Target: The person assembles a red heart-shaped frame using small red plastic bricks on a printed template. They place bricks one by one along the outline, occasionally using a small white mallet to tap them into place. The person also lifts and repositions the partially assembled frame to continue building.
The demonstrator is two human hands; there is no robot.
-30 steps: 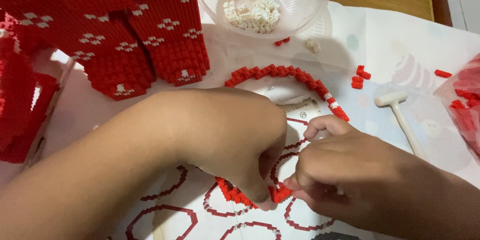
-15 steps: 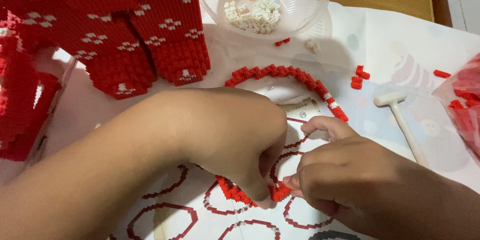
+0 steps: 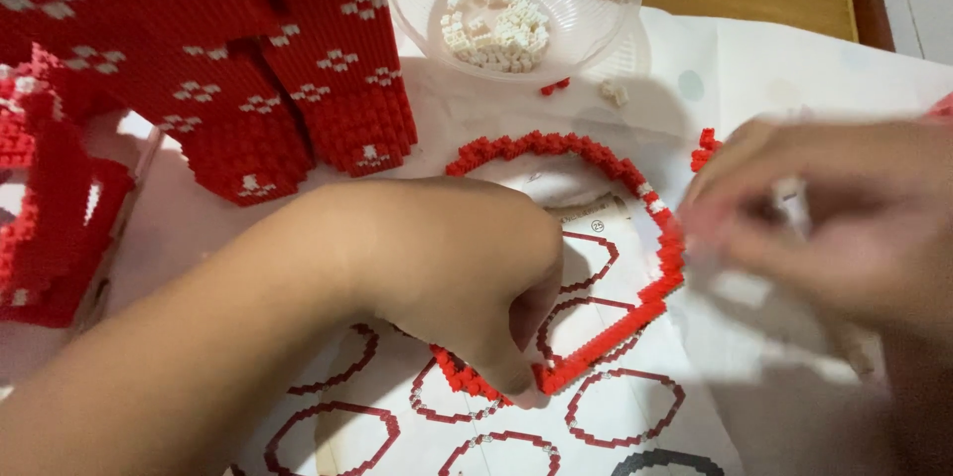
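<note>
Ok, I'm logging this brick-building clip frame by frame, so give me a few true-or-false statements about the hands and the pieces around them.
1. The left hand pinches the near edge of the red brick ring. True.
2. The clear bowl holds red bricks. False: it holds small white bricks.
3. The right hand is sharp and rests on the ring. False: it is motion-blurred, beside the ring's right side.
4. The ring lies on a sheet printed with ring outlines. True.
5. A large red model with white flecks stands left of the bowl. True.

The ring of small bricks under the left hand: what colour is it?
Red, with a few white bricks along its right side. The brick ring shows best in the head view, where the left hand presses its lower edge.
</note>
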